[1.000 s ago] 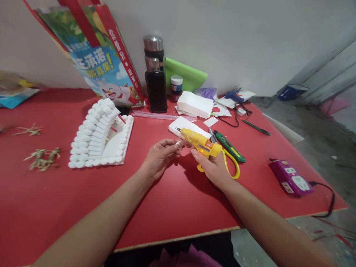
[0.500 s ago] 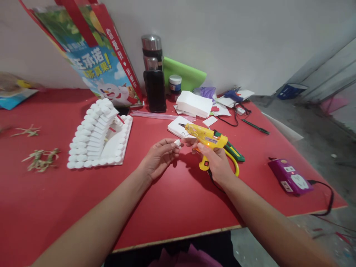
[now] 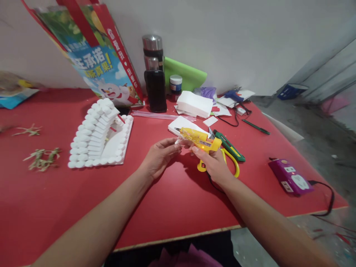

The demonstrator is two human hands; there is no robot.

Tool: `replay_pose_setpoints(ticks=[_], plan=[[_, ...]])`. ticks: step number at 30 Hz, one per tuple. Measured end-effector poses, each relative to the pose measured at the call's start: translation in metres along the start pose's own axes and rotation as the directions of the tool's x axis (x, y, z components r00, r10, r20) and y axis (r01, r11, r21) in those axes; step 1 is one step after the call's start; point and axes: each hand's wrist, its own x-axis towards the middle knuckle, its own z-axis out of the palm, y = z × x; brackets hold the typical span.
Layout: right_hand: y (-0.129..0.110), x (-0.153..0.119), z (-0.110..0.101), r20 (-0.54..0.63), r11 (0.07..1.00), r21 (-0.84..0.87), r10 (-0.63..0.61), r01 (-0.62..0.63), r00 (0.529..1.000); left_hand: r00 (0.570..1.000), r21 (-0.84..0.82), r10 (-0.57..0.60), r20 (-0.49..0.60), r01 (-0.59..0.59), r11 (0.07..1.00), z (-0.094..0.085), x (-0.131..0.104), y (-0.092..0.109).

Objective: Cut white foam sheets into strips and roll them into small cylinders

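A yellow hot glue gun [image 3: 198,138] is gripped in my right hand [image 3: 213,161], its dark nozzle pointing left and its small light glowing orange. My left hand [image 3: 160,157] is closed, fingertips pinching a small white piece [image 3: 178,141] just below the nozzle; its exact kind is too small to tell. The right fingers reach close to the left fingertips, under the gun's barrel. Left of my hands stands a white model [image 3: 97,137] built of rounded white pieces and stepped strips on a white base.
Behind the gun lie white paper sheets [image 3: 194,104] and a green utility knife [image 3: 229,145]. Yellow-handled scissors [image 3: 235,167] rest beside my right hand. A purple power strip [image 3: 290,177] sits at right. A phone [image 3: 155,91] leans upright at the back. Straw figures [image 3: 43,159] lie at left.
The glue gun has shifted left and slightly down, its nozzle now above my left fingertips. My two hands are closer together. The white model stays in place.
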Motion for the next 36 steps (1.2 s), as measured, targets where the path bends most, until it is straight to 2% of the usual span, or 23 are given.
replay_pose_setpoints(ticks=[8, 11, 17, 21, 30, 36], plan=[[0.005, 0.002, -0.008, -0.054, 0.998, -0.032, -0.056, 0.055, 0.997, 0.999, -0.038, -0.031, -0.014, 0.030, 0.999, -0.002, 0.000, 0.002], [0.003, 0.003, -0.013, -0.097, 0.999, -0.033, -0.035, 0.032, 0.995, 0.999, -0.072, -0.034, -0.017, 0.032, 0.997, -0.003, 0.000, 0.003], [-0.004, 0.003, -0.015, 0.017, 0.993, -0.116, -0.008, 0.010, 1.000, 0.989, -0.183, -0.041, -0.140, 0.014, 0.983, -0.004, 0.002, 0.008], [0.000, 0.001, -0.016, 0.053, 0.979, -0.203, 0.022, -0.010, 0.998, 0.984, -0.182, -0.020, -0.180, -0.013, 0.983, -0.005, 0.002, 0.011], [0.009, 0.003, -0.018, 0.061, 0.979, -0.204, 0.043, -0.029, 0.997, 0.984, -0.104, 0.093, -0.150, -0.109, 0.989, -0.003, 0.000, 0.012], [0.009, 0.001, -0.018, 0.045, 0.977, -0.208, 0.053, -0.043, 0.998, 0.986, -0.072, 0.095, -0.134, -0.105, 0.992, -0.002, -0.002, 0.013]])
